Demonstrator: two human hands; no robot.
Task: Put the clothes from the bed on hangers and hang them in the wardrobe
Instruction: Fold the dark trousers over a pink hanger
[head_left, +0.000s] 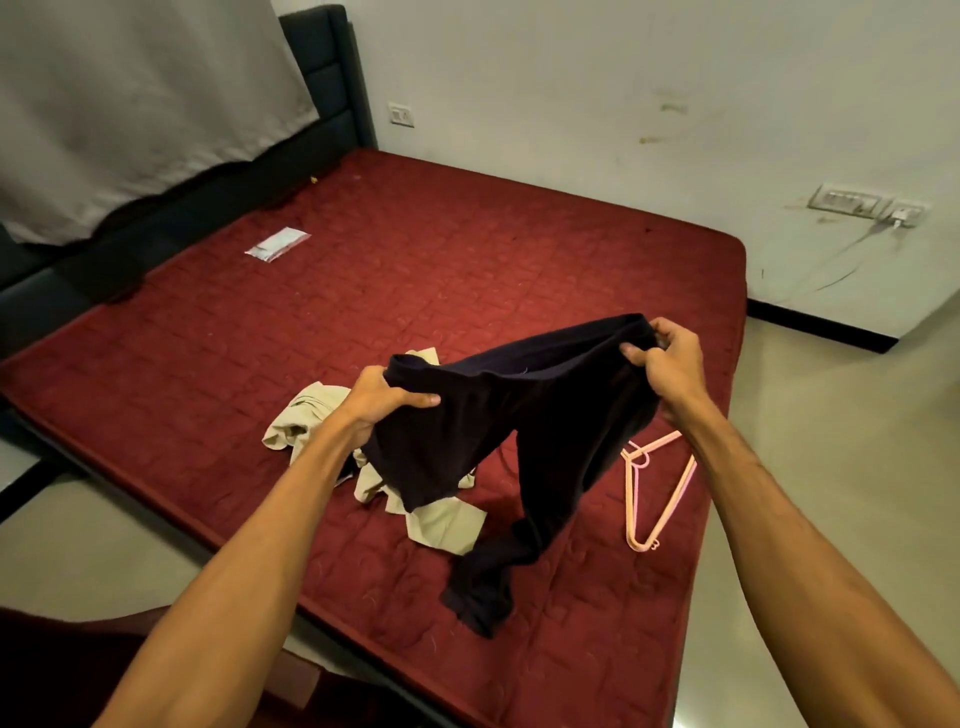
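A pair of dark navy trousers (524, 415) is stretched by its waistband between both hands above the red mattress (415, 270). My left hand (376, 400) grips the waistband's left end, and my right hand (662, 361) pinches its right end, held higher. The trouser legs hang down and trail onto the mattress near the front edge. A crumpled beige garment (441, 519) lies on the mattress under and behind the trousers, partly hidden. A pink plastic hanger (657, 493) rests flat on the mattress to the right, below my right forearm.
A small clear packet (277, 243) lies on the far left of the mattress. A dark headboard (337, 104) draped with grey cloth stands at the back left. Wall switches and a plugged-in charger (901, 213) with a cable are at the right. Bare floor surrounds the bed.
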